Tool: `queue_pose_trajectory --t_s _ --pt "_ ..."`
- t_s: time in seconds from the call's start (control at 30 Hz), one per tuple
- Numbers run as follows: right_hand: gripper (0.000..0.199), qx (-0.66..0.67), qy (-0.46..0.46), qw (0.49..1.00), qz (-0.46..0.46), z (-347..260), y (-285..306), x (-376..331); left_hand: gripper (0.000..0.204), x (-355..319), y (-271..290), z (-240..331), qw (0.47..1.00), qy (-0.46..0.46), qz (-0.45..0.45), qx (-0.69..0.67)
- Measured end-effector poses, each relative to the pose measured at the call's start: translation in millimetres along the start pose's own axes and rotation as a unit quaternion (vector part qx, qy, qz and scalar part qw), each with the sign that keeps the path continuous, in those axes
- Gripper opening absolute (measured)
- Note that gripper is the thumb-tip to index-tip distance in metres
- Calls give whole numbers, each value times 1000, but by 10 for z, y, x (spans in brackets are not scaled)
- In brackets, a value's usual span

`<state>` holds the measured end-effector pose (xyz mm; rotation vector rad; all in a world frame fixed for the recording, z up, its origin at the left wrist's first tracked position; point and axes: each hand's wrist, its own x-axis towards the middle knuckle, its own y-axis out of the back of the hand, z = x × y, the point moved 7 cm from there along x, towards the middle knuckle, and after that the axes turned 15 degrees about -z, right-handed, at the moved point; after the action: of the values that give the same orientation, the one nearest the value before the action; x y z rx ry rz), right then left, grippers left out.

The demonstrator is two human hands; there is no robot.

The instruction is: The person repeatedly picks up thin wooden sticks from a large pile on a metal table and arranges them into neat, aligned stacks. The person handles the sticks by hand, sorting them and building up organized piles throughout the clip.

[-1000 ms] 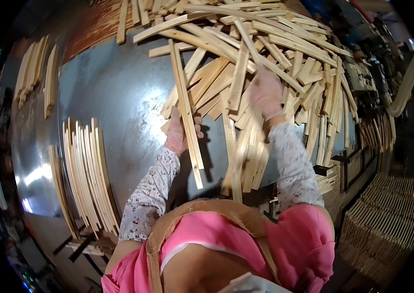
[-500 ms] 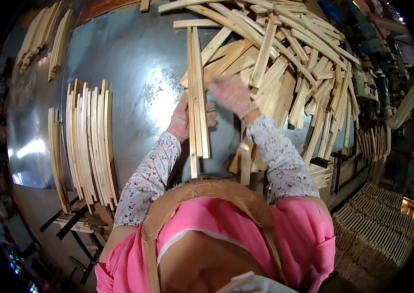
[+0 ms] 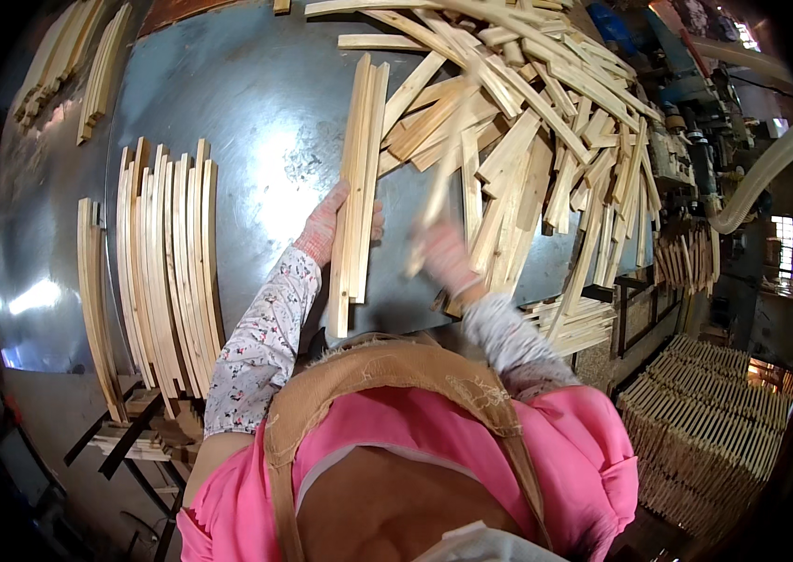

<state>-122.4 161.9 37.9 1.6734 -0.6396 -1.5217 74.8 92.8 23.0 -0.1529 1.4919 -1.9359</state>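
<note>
While the left hand (image 3: 329,225) clasps a small bundle of long pale wooden slats (image 3: 356,187) lying on the grey metal table (image 3: 247,112), the blurred right hand (image 3: 448,258) pinches one thin slat (image 3: 440,192). They look light, stiff and splintery, best held mid-length.

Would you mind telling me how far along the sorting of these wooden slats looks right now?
Done: a neat row of pale wooden slats lies side by side on the grey metal table. In hand: the left hand steadies a small bundle of slats; the blurred right hand grips another slat. Left: the large jumbled heap of slats.
</note>
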Motion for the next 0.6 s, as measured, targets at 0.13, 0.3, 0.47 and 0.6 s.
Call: queue_pose_trajectory --t_s 0.13,0.3,0.47,0.6 --pt "27 132 149 980 27 -1040 124 -125 57 -138 146 20 1000 12 7 7" --pt "29 189 7 914 358 832 1447 586 66 -768 224 516 949 53 64 304" --pt "55 19 -244 949 199 2298 2117 1581 100 -1793 124 830 558 193 441 676" --pt "54 -38 -242 961 127 2609 2297 2011 96 -2349 594 101 443 151 531 706"
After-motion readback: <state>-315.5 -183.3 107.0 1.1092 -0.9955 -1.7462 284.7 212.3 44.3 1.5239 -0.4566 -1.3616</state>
